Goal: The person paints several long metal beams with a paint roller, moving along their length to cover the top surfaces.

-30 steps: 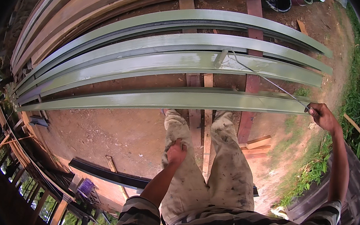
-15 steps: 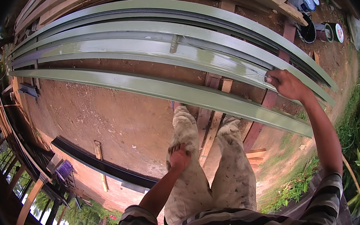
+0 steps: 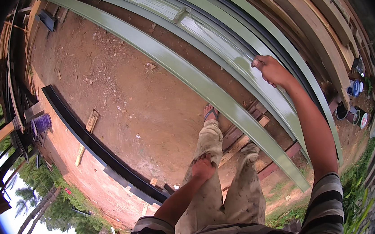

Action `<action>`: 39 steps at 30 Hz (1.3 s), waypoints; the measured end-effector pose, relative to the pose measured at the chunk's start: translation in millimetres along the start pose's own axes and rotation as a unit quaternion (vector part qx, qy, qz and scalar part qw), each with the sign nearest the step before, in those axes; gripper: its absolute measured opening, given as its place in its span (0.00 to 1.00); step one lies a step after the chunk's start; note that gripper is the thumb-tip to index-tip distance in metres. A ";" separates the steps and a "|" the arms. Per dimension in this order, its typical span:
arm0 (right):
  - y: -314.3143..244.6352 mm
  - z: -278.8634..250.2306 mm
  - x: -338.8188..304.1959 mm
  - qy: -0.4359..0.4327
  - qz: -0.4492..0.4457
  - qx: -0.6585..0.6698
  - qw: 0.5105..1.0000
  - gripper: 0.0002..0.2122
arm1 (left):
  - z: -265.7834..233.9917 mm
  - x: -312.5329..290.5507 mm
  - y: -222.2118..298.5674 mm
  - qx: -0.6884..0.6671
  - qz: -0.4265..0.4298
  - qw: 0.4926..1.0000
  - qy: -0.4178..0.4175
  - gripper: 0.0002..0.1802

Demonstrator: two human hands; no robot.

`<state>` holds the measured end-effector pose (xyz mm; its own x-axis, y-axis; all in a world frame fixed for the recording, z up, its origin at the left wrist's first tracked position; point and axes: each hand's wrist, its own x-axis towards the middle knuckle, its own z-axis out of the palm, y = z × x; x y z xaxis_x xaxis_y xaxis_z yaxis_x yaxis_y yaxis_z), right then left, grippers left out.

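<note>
My right hand [image 3: 273,70] is closed around the end of a paint roller's thin rod. The roller head [image 3: 180,15] rests on a long green metal beam [image 3: 210,32] with wet-looking, glossy paint. The rod runs along the beam toward my fist; the grip is mostly hidden in my fingers. Across my left thigh lies my left hand [image 3: 204,167], its fingers draped over the stained trouser leg, holding nothing. Nearer to me stretches another pale green beam [image 3: 163,51], and beyond the rolled one lie more green beams [image 3: 317,100] with dark grooves between them.
Wooden planks [image 3: 305,29] are stacked beyond the beams. Paint cans [image 3: 358,117] stand at the far right. A black beam [image 3: 90,140] lies on the dirt ground at the left, near a purple bundle [image 3: 41,127]. Timber supports [image 3: 239,143] sit under the beams.
My view has turned, so the beams now run more steeply from upper left to lower right. My right hand still grips the roller; my left hand stays on my leg.
</note>
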<state>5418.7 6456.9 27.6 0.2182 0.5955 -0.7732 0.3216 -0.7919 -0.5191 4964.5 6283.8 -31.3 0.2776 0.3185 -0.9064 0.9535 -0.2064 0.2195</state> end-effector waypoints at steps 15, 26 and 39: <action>105.5 109.6 -129.2 -0.036 0.034 0.321 0.946 0.16 | -27.2 11.0 12.3 0.033 -0.014 0.999 0.002 0.30; 366.3 168.0 -455.7 0.129 0.192 0.476 0.848 0.15 | 16.6 10.0 74.7 0.200 -0.035 0.979 -0.022 0.29; 506.6 267.4 -645.0 0.271 0.282 0.605 0.694 0.17 | 120.4 -14.6 159.4 0.468 0.098 0.876 -0.067 0.26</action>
<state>5194.4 5635.4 165.9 0.4152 -0.1509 -0.8971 -0.8926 -0.2579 -0.3697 5098.4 6134.9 -26.6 0.3494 0.0945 -0.9322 0.3588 -0.9325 0.0399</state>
